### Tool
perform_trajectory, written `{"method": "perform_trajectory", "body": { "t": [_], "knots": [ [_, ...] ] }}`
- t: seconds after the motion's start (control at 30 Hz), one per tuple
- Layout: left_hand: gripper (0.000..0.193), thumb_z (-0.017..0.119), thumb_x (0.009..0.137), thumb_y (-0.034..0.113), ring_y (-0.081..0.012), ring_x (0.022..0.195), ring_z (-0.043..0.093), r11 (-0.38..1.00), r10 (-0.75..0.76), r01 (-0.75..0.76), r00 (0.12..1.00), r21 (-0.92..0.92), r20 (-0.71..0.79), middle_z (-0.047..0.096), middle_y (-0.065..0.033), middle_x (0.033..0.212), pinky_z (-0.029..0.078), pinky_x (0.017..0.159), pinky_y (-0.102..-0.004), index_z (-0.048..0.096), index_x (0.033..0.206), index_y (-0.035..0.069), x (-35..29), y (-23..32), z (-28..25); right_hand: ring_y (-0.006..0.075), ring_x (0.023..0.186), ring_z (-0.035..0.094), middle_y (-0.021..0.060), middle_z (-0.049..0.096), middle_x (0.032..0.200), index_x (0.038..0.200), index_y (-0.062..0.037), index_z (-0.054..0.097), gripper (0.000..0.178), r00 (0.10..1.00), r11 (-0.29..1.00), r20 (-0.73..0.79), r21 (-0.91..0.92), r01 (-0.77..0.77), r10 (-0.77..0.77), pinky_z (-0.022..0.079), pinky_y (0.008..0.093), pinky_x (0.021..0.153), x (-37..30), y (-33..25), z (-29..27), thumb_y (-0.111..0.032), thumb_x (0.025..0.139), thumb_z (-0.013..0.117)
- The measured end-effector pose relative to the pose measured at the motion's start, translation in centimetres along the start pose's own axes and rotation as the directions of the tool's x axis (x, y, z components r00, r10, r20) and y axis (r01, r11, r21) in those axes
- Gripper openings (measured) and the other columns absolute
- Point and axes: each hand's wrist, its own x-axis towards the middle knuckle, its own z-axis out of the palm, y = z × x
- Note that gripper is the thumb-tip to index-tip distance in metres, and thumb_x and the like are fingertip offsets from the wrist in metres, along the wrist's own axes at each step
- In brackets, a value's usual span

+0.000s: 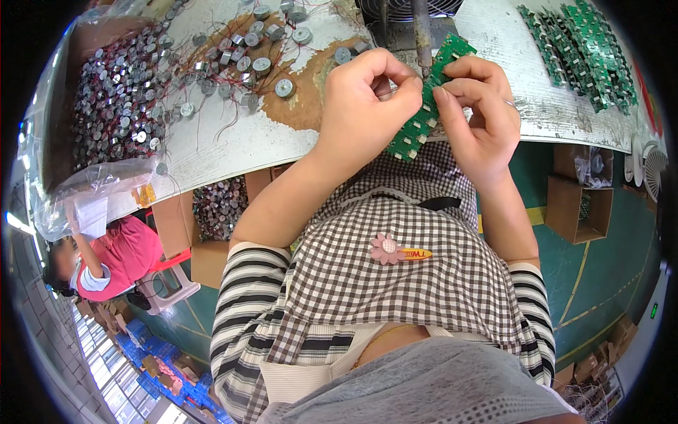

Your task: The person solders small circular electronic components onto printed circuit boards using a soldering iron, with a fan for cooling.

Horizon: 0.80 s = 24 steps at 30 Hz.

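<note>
A long green circuit board panel [412, 134] with rows of small pale connectors slants over the table's near edge. My right hand [484, 116] is closed on its right edge, thumb and fingers bent against it. My left hand [367, 102] is pinched at the panel's left edge, and what lies between its fingertips is hidden. Just beyond the fingers, a metal rod-shaped tool [421, 35], resembling a soldering iron, points down at the panel. Next to my left knuckles lies a small round motor [342, 55].
Many small motors with red wires [261, 65] lie scattered on the worn white table [212, 162]. A plastic-lined box of motors [116, 99] stands left, stacked green boards [586, 53] right, a fan [452, 6] behind. Cardboard boxes [579, 212] sit below; another person [116, 254] sits left.
</note>
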Motion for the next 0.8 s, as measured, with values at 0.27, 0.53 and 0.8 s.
{"method": "perform_trajectory", "body": {
  "t": [0.27,0.53,0.8],
  "knots": [
    [0.008,0.067,0.075,0.004,-0.0024,0.055,0.045,0.998,-0.011,0.01,1.0,0.055,0.024,0.059,0.0007,0.067,0.037,0.049,-0.0194,0.06,0.075,0.0,-1.1,-0.3,-0.2,0.0122,0.068,0.059,0.0158,0.06,0.098,0.083,0.0035,0.057,0.011,0.99,0.976,0.004,0.171,-0.138,0.139,0.049,0.0206,0.053,-1.7,-0.4,0.0,0.009,0.076,0.065],
    [0.009,0.067,0.077,0.005,-0.0026,0.056,0.044,1.0,-0.019,0.02,1.0,0.022,-0.012,0.057,0.0009,0.067,0.037,0.05,-0.02,0.059,0.076,0.0,-0.8,-0.4,0.0,0.0122,0.066,0.059,0.0144,0.061,0.093,0.083,0.0035,0.058,0.012,0.988,0.983,-0.008,0.094,-0.156,0.157,0.049,0.0208,0.053,-1.3,-0.6,0.4,0.009,0.076,0.065],
    [0.01,0.067,0.074,0.004,-0.003,0.053,0.044,0.998,0.064,-0.062,0.996,0.032,-0.062,0.057,-0.0003,0.064,0.037,0.047,-0.0209,0.058,0.073,0.0,-0.2,-0.2,0.3,0.0122,0.064,0.059,0.0134,0.061,0.091,0.083,0.0032,0.058,0.013,0.996,0.996,-0.015,0.016,-0.09,0.09,0.048,0.0206,0.05,-0.5,-0.4,0.5,0.009,0.075,0.066]
  ]
}}
